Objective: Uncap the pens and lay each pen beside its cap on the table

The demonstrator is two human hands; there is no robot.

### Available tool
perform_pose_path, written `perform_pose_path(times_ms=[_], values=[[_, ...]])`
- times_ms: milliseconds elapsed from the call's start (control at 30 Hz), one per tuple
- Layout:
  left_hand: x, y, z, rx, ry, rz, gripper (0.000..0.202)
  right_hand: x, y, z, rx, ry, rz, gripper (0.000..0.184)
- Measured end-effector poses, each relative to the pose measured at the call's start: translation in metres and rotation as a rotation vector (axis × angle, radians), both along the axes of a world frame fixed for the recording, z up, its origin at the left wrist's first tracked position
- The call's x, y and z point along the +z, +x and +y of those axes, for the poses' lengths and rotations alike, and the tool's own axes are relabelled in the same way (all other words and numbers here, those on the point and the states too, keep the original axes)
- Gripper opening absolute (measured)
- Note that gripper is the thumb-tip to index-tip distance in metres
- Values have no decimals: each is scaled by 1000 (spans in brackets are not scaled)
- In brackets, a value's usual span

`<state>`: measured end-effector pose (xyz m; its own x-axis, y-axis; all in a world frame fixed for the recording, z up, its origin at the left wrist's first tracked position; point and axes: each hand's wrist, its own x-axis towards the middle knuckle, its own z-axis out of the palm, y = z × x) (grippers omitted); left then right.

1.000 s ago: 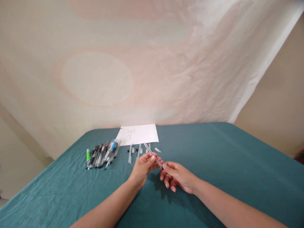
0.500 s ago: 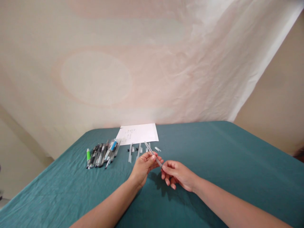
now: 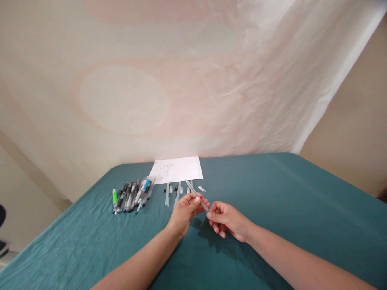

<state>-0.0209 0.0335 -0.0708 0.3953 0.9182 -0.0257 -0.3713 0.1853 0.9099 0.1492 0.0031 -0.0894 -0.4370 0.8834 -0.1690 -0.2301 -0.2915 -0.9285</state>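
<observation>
My left hand (image 3: 185, 213) pinches a clear pen barrel (image 3: 193, 192) near its middle, the barrel slanting up and away toward the far left. My right hand (image 3: 227, 221) is closed at the barrel's near end, thumb and forefinger pinched together there; what they grip is too small to name. Both hands hover just above the teal tablecloth (image 3: 272, 209). Just beyond the hands lie loose pen parts (image 3: 172, 192): two clear tubes, small black bits and short clear pieces.
A row of several assembled pens (image 3: 133, 195), one with a green cap (image 3: 115, 197), lies at the left. A white sheet of paper (image 3: 177, 169) with small writing sits at the table's far edge. A pale cloth backdrop (image 3: 169, 80) hangs behind.
Both hands have barely moved; the right hand has closed in slightly on the barrel's near end. The view shifted a little.
</observation>
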Motion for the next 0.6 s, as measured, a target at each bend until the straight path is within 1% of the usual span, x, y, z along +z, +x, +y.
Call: perform_pose_path(times_ms=[67,167,233,400,600], values=[[-1,0,0,0,-1,-1,21,1,0,0,6,3,4,35],[-2,0,1,10,-12,-6,22,1,0,0,57,7,-6,33],[-2,-1,2,17,-19,-6,22,1,0,1,83,7,-17,36],[-1,-1,2,33,-21,-5,23,-3,0,2,14,14,-3,32],[0,0,2,46,-27,-4,26,-1,-1,1,19,29,-20,34]])
